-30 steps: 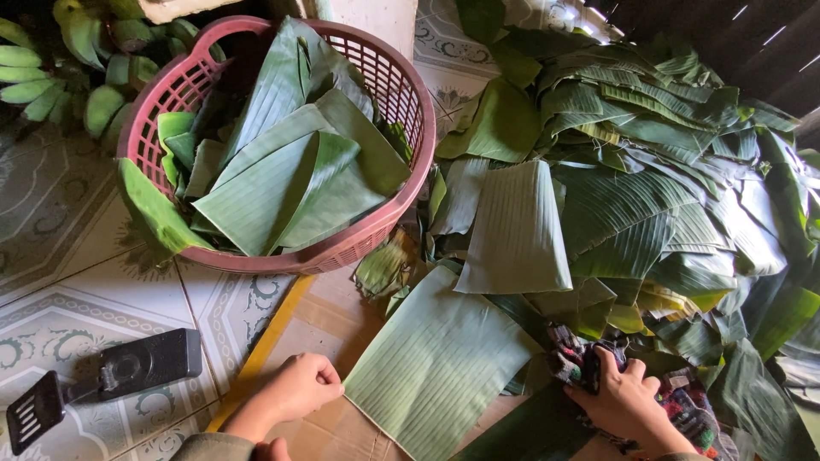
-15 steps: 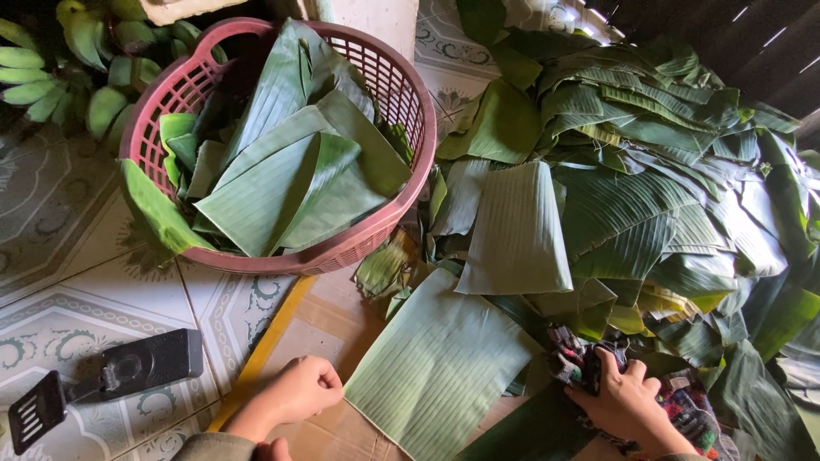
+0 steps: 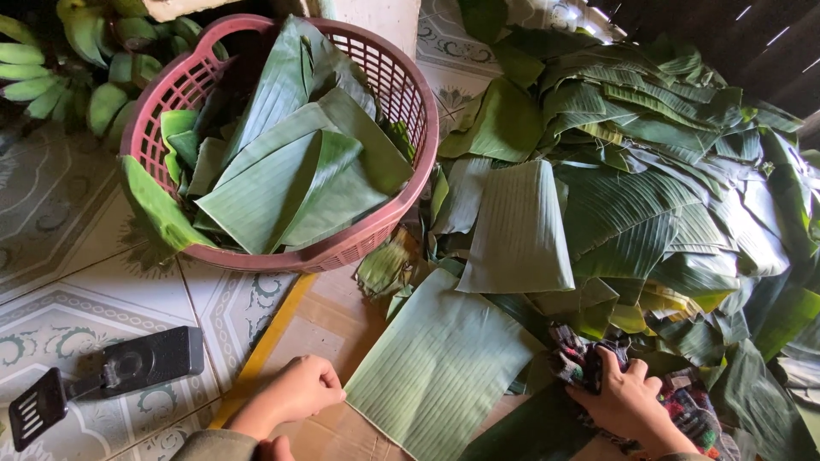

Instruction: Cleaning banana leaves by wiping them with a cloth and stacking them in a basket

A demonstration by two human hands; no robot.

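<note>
Far left of the left hand: black flat tool with a slotted end (image 3: 102, 376) lying on the patterned tile floor (image 3: 60, 256). Up and left of it, green bananas (image 3: 60, 77) along the top edge.

Above the left hand: pink plastic basket (image 3: 376, 85), cut banana leaf pieces (image 3: 290, 171) stacked inside, some hanging over the near rim.

Left hand (image 3: 299, 388): fingers curled into a loose fist, holding nothing, knuckles down on a brown cardboard sheet (image 3: 333, 316) with a yellow edge. It sits just beside the left edge of the cut leaf (image 3: 440, 367); can't tell if it touches.

Between the hands: that cut leaf, pale ribbed side up, flat on the cardboard. Straight above it a second trimmed leaf (image 3: 517, 230), also pale side up, with small leaf scraps (image 3: 384, 265) between it and the basket.

Right hand (image 3: 628, 397): fingers closed around a dark patterned cloth (image 3: 581, 358), pressed onto a dark green leaf (image 3: 530, 427) below it. Cloth is partly hidden by the hand.

Above and right of the right hand: big loose pile of whole banana leaves (image 3: 666, 171), overlapping, crowding right up to the cloth and covering the floor on that side.
</note>
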